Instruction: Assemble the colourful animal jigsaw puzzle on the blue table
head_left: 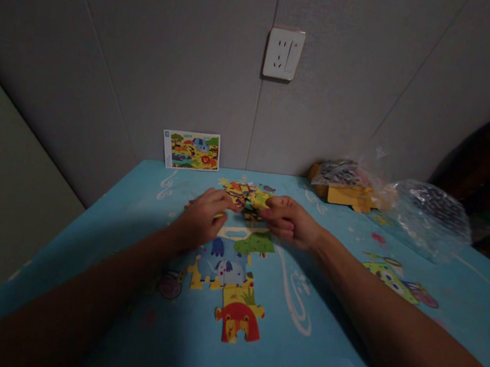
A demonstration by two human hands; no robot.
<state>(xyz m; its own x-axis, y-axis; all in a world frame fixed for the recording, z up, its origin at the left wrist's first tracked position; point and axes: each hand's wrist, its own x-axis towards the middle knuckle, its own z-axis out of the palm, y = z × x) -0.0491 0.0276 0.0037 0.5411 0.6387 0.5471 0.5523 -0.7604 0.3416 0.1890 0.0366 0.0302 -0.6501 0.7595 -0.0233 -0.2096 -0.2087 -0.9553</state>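
Note:
Both my arms reach forward over a light blue table (327, 315). My left hand (200, 218) and my right hand (291, 219) meet at a heap of loose colourful puzzle pieces (247, 196), fingers curled and pinching pieces at the heap's near edge. Just below the hands lies a partly joined strip of puzzle (232, 278) with a green tree, a blue elephant and a red lion at its near end.
A picture card of the finished puzzle (191, 150) leans on the wall at the table's back. A yellow box in clear plastic (344, 184) and a crumpled plastic bag (430, 217) sit at the back right. A wall socket (283, 54) is above.

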